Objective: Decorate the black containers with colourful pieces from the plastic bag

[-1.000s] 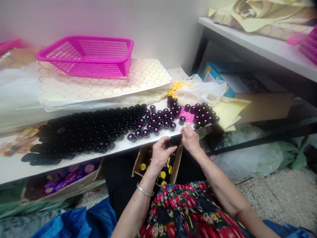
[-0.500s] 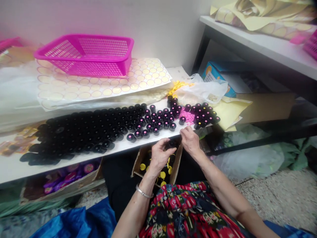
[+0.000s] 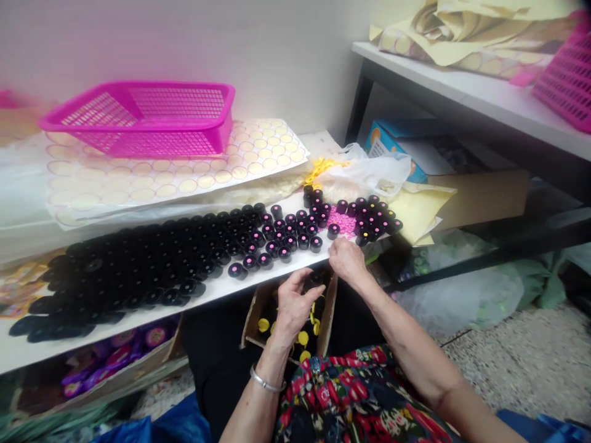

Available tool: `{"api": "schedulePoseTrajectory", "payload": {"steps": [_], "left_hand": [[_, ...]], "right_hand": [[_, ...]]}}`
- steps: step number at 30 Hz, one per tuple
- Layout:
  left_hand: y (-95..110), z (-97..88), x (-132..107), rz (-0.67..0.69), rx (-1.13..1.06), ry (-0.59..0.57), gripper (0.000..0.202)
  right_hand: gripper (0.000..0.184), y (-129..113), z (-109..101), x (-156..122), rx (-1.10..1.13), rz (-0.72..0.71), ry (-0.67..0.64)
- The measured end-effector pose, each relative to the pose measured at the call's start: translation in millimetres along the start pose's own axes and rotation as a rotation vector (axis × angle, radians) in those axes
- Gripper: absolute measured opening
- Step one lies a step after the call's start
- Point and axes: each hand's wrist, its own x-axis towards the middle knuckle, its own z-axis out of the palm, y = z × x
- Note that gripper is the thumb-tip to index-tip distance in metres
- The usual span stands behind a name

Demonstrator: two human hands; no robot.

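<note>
My left hand point(image 3: 294, 301) grips a small black round piece point(image 3: 316, 279) between thumb and fingers, above an open cardboard box. My right hand point(image 3: 347, 259) is closed at the table's front edge, its fingertips curled away from me. Whatever it may be pinching is hidden. Just beyond it stands a black piece with a pink dot point(image 3: 333, 231), beside a heap of tiny pink discs point(image 3: 342, 221). More black pieces with pink centres point(image 3: 285, 252) stand to the left of the heap. A dense crowd of plain black pieces point(image 3: 152, 252) covers the table farther left.
The cardboard box point(image 3: 249, 335) below my hands holds yellow round caps point(image 3: 303, 338) and dark pieces. Behind the rows are sticker sheets point(image 3: 272, 144) under a pink basket point(image 3: 221, 135). A white plastic bag point(image 3: 376, 169) and yellow paper point(image 3: 418, 206) lie right. A shelf point(image 3: 462, 86) overhangs.
The view has shifted slightly, so the table sits lower and farther left. My right hand's fingers have curled in more at the table edge. My left hand still holds the black piece.
</note>
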Motion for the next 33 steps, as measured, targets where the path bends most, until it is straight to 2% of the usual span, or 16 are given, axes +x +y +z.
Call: {"api": "schedulePoseTrajectory", "payload": {"steps": [4, 9, 15, 21, 23, 25, 28, 30, 33], "left_hand": [[-1.6, -0.8, -0.5, 0.009, 0.013, 0.022, 0.038], [-1.2, -0.3, -0.4, 0.009, 0.001, 0.033, 0.038], [0.9, 4.0, 0.0, 0.000, -0.003, 0.033, 0.038], [-6.1, 7.0, 3.1, 0.014, -0.003, 0.038, 0.041], [-9.4, 7.0, 3.6, 0.043, 0.023, 0.034, 0.042], [-11.5, 7.0, 3.3, 0.071, 0.045, 0.015, 0.040], [-12.4, 7.4, 2.0, 0.087, 0.049, -0.003, 0.038], [-12.6, 7.9, 1.2, 0.087, 0.060, -0.005, 0.037], [-13.0, 8.8, 0.7, 0.106, 0.071, -0.025, 0.034]], "right_hand": [[0.018, -1.8, 1.0, 1.5, 0.053, 0.065, 0.050], [0.019, 1.3, 4.4, 0.1, 0.051, 0.058, 0.048], [0.021, 8.8, 11.2, -6.3, 0.087, -0.058, 0.121], [0.021, 11.1, 16.8, -10.1, 0.018, -0.154, 0.158], [0.019, 12.5, 13.8, -14.0, 0.153, -0.222, 0.178], [0.016, 13.3, 7.2, -22.3, 0.405, -0.302, 0.180], [0.013, 11.9, -6.3, -40.4, 0.727, -0.388, 0.113], [0.012, 9.8, -13.7, -51.1, 0.801, -0.407, 0.066], [0.012, 7.6, -17.6, -59.5, 0.787, -0.421, 0.037]]}}
